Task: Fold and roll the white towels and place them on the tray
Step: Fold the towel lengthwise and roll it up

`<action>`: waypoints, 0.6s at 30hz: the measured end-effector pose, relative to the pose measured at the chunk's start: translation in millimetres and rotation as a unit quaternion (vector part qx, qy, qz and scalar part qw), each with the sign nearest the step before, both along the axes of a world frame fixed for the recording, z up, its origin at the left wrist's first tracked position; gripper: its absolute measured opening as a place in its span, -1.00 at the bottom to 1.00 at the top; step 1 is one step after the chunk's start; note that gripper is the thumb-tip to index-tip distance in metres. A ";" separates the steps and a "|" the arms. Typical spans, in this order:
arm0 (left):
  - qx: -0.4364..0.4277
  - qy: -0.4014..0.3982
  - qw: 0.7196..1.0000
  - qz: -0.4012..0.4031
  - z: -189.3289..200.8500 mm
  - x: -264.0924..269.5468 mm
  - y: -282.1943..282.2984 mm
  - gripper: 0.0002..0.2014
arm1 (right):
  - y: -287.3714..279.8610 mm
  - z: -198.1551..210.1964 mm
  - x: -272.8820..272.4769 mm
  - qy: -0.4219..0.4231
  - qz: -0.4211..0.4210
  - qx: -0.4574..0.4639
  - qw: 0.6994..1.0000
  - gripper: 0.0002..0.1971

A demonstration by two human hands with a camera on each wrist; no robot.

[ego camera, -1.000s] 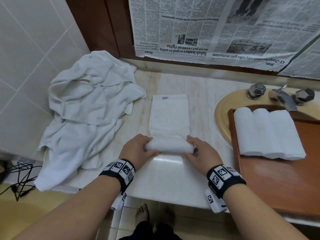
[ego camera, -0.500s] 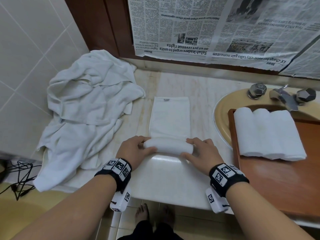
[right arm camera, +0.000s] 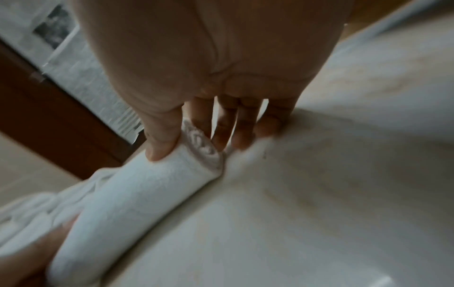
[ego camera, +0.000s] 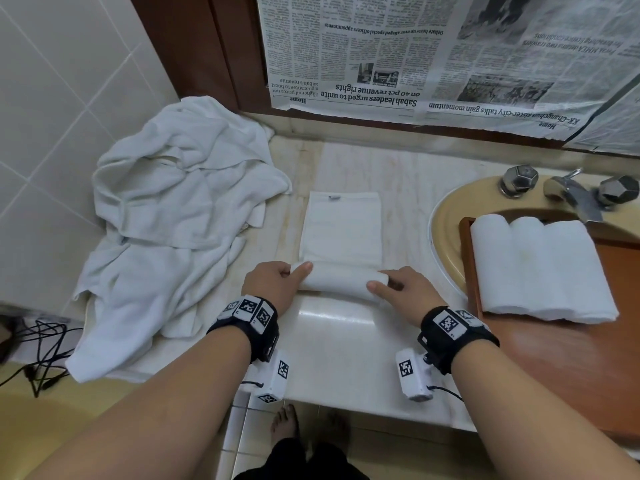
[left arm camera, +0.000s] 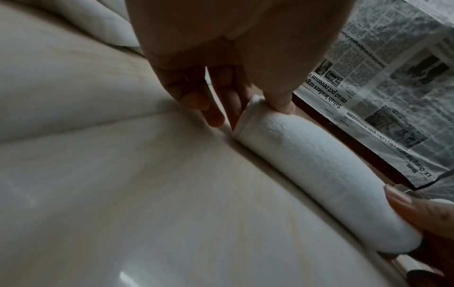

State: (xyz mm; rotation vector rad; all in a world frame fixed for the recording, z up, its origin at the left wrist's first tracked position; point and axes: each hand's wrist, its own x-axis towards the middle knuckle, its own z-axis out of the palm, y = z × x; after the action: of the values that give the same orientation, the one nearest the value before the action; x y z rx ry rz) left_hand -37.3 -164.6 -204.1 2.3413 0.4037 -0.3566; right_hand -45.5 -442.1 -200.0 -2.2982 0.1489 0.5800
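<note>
Roll (ego camera: 341, 282) farther up the towel, both hands' grip (ego camera: 273, 284) (ego camera: 408, 292) clamped on its ends, fingertips hidden behind.

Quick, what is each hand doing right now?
Left hand: grips the left end of the half-rolled towel, thumb on top.
Right hand: grips the right end of the same towel, thumb on top.

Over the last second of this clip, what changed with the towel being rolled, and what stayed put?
Both hands, left hand and right hand, kept rolling the towel away from the person: the roll crept toward the wall and the flat part ahead of it got shorter. Neither hand let go. The three rolled towels on the tray and the towel pile stayed as they were.
</note>
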 end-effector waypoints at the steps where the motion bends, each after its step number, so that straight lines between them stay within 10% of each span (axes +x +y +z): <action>1: 0.009 0.007 1.000 -0.001 1.4 2.8 -0.5 -0.37 | -0.4 -0.3 0.3 0.007 -0.022 0.018 1.000 -0.45; 12: 0.009 0.046 0.998 0.029 5.4 21.6 -8.2 -0.38 | 8.1 6.8 13.1 -0.002 -0.169 0.137 0.976 -0.67; 18: -0.019 -0.076 0.997 0.026 9.8 12.5 -14.2 -0.81 | 12.5 7.4 -0.5 -0.060 -0.167 0.108 0.978 -0.85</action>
State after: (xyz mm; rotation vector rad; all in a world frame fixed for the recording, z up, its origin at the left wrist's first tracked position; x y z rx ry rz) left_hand -24.8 -178.9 -194.2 2.2967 0.3808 -0.1586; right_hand -46.0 -429.6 -192.5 -2.0308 0.3852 0.2703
